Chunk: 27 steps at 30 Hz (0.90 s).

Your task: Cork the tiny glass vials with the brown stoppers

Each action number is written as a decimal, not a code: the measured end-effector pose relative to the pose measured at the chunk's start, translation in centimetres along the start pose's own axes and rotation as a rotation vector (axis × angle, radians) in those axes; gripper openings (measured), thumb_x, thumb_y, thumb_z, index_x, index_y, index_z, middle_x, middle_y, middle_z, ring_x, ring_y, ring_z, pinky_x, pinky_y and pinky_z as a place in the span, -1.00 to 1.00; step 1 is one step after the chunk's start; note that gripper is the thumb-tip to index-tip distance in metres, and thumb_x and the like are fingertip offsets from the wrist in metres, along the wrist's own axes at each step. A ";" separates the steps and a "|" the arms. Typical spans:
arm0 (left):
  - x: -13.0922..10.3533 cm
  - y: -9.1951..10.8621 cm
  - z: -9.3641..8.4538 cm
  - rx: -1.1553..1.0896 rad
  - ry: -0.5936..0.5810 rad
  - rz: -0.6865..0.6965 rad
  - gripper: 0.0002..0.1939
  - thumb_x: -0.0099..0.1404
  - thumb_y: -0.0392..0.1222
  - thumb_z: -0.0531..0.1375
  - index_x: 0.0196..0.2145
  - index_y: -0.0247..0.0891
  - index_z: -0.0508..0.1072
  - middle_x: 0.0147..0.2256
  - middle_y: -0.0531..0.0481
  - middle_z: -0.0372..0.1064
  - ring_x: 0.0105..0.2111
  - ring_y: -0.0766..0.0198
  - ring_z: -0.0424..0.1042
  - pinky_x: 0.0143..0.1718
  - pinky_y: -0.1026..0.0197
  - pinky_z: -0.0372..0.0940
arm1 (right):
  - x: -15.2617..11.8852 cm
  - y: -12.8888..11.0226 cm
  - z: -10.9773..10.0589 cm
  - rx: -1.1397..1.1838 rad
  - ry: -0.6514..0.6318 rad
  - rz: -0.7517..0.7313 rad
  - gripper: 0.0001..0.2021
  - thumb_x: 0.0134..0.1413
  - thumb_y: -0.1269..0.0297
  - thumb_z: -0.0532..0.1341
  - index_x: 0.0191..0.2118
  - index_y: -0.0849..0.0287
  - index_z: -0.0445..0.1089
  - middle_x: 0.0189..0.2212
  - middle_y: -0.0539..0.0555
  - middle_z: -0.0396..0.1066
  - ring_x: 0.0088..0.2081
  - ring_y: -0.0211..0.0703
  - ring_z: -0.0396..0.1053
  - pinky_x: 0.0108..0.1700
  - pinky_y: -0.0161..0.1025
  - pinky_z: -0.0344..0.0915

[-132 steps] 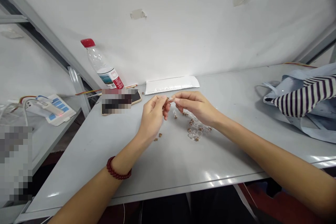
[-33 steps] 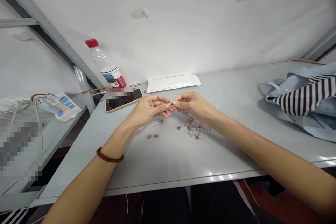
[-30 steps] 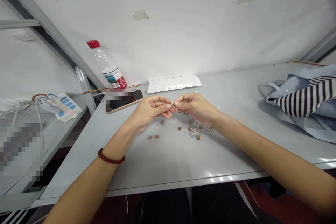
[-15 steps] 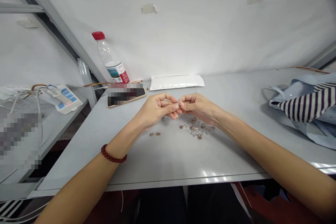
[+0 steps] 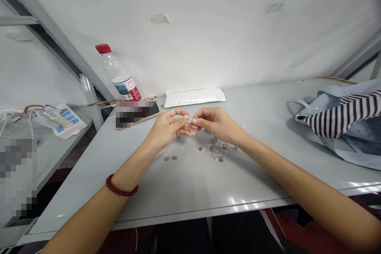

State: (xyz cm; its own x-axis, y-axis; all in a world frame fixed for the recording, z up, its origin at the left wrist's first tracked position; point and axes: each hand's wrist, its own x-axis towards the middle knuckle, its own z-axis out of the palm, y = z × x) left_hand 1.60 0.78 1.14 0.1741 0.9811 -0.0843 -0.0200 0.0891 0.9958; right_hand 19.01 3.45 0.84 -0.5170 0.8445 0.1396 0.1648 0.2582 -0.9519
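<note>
Between thumb and fingers, my left hand (image 5: 171,127) pinches a small clear bottle (image 5: 188,123), partly covered by the fingertips. My right hand (image 5: 212,123) is closed in a pinch at the bottle's right end; whatever sits between its fingertips is hidden. Below the right hand lies a pile of small clear bottles (image 5: 219,151) with brown cork stoppers. Two loose corks (image 5: 174,158) rest on the grey table (image 5: 190,190), to the left of the pile. Another cork-coloured piece (image 5: 178,138) shows just under my left hand.
A white packet (image 5: 195,97) lies against the wall. Back left are a phone (image 5: 145,114) and a red-capped plastic bottle (image 5: 120,77). A pale bag with striped cloth (image 5: 342,117) occupies the right side. A power strip (image 5: 70,121) with cables sits beyond the left edge.
The view has shifted slightly, so the table things appear a little lower and further left. Both hands are still together, fingertips slightly further apart, and more of the clear bottle shows between them.
</note>
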 end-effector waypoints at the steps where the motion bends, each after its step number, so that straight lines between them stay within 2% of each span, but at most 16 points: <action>1: 0.0 0.2 -0.1 0.010 0.000 -0.013 -0.78 0.26 -0.11 0.22 -0.26 -0.30 0.33 -0.45 -0.05 0.51 -0.46 0.28 0.52 -0.32 0.22 0.41 | 0.0 -0.1 0.1 -0.034 0.004 0.005 -0.82 0.10 0.21 0.19 -0.40 0.22 0.41 -0.49 0.01 0.41 -0.41 -0.27 0.32 -0.30 -0.26 0.24; 4: 0.1 0.8 -0.8 0.108 -0.013 -0.107 -0.69 0.34 0.00 0.10 -0.16 -0.33 0.33 -0.43 -0.12 0.52 -0.46 0.23 0.52 -0.41 0.21 0.39 | 0.1 0.1 0.2 -0.112 0.018 0.036 -0.79 0.16 0.22 0.13 -0.39 0.22 0.39 -0.52 0.00 0.38 -0.47 -0.29 0.29 -0.38 -0.28 0.19; 6: 0.6 0.9 -1.9 0.286 0.033 -0.137 -0.58 0.35 0.10 0.02 -0.14 -0.35 0.34 -0.44 -0.16 0.52 -0.52 0.20 0.49 -0.49 0.19 0.34 | 0.2 0.4 0.3 -0.146 0.028 0.058 -0.79 0.18 0.21 0.10 -0.37 0.22 0.37 -0.50 0.02 0.39 -0.48 -0.29 0.28 -0.40 -0.27 0.18; 8: 1.2 0.5 -3.2 0.591 0.166 -0.041 -0.59 0.32 0.10 0.02 -0.22 -0.34 0.38 -0.46 -0.14 0.50 -0.55 0.20 0.44 -0.51 0.18 0.30 | 0.3 0.9 0.4 -0.203 0.040 0.062 -0.81 0.18 0.24 0.09 -0.36 0.21 0.35 -0.46 0.05 0.42 -0.48 -0.28 0.29 -0.40 -0.26 0.18; 10: 1.9 -0.3 -4.6 0.978 0.257 0.113 -0.71 0.23 0.01 0.12 -0.29 -0.28 0.44 -0.40 -0.10 0.50 -0.39 0.14 0.46 -0.34 0.14 0.31 | 0.4 1.4 0.5 -0.316 0.054 0.028 -0.85 0.18 0.28 0.10 -0.35 0.20 0.34 -0.45 0.05 0.42 -0.47 -0.27 0.28 -0.39 -0.26 0.17; 12: 2.4 -1.2 -5.5 1.132 0.202 0.147 -0.72 0.18 0.00 0.16 -0.29 -0.25 0.47 -0.28 -0.12 0.50 -0.28 0.09 0.44 -0.24 0.12 0.29 | 0.6 2.0 0.6 -0.466 0.046 -0.034 -0.88 0.18 0.34 0.10 -0.35 0.20 0.34 -0.43 0.06 0.42 -0.44 -0.25 0.27 -0.37 -0.26 0.16; 15: 2.7 -2.2 -5.8 1.145 0.096 0.134 -0.67 0.16 0.02 0.16 -0.25 -0.27 0.49 -0.20 -0.14 0.47 -0.28 0.11 0.43 -0.24 0.13 0.27 | 0.7 2.6 0.7 -0.696 -0.011 -0.084 -0.86 0.19 0.42 0.08 -0.34 0.22 0.36 -0.36 0.12 0.41 -0.37 -0.18 0.27 -0.33 -0.24 0.15; 18: 2.7 -2.3 -5.3 1.127 0.071 0.139 -0.73 0.17 -0.05 0.15 -0.27 -0.28 0.48 -0.29 -0.12 0.46 -0.32 0.14 0.41 -0.28 0.15 0.26 | 0.5 2.3 1.3 -0.864 -0.004 -0.108 -0.85 0.20 0.44 0.08 -0.26 0.26 0.40 -0.25 0.22 0.39 -0.28 -0.10 0.30 -0.30 -0.22 0.15; 20: 2.6 -2.1 -4.9 1.129 0.060 0.156 -0.79 0.17 -0.11 0.13 -0.33 -0.28 0.47 -0.37 -0.09 0.45 -0.36 0.15 0.40 -0.31 0.16 0.25 | 0.0 1.7 2.2 -0.893 0.012 -0.189 -0.82 0.22 0.40 0.08 -0.18 0.27 0.42 -0.20 0.25 0.38 -0.22 -0.06 0.31 -0.28 -0.21 0.16; 24: 2.5 -1.8 -4.5 1.148 0.064 0.191 -0.85 0.17 -0.17 0.11 -0.39 -0.28 0.44 -0.42 -0.07 0.43 -0.36 0.14 0.38 -0.29 0.14 0.26 | -1.3 0.8 4.9 -0.776 -0.224 -0.391 -0.77 0.19 0.20 0.18 -0.12 0.19 0.44 -0.17 0.18 0.38 -0.20 -0.11 0.32 -0.30 -0.25 0.18; 27: 2.5 -1.9 -4.5 1.162 0.068 0.202 -0.85 0.19 -0.18 0.10 -0.38 -0.28 0.42 -0.38 -0.10 0.43 -0.32 0.12 0.38 -0.24 0.10 0.26 | -1.9 1.0 6.3 -0.826 -0.305 -0.391 -0.81 0.21 0.30 0.15 -0.14 0.18 0.47 -0.20 0.16 0.39 -0.19 -0.11 0.32 -0.34 -0.27 0.14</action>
State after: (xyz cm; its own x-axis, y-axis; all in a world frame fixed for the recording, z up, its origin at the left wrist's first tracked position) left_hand -2.35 3.79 -1.16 0.2167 0.9699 0.1115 0.8731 -0.2436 0.4223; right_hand 14.86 -0.86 -2.11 -0.8378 0.5007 0.2178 0.4140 0.8426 -0.3444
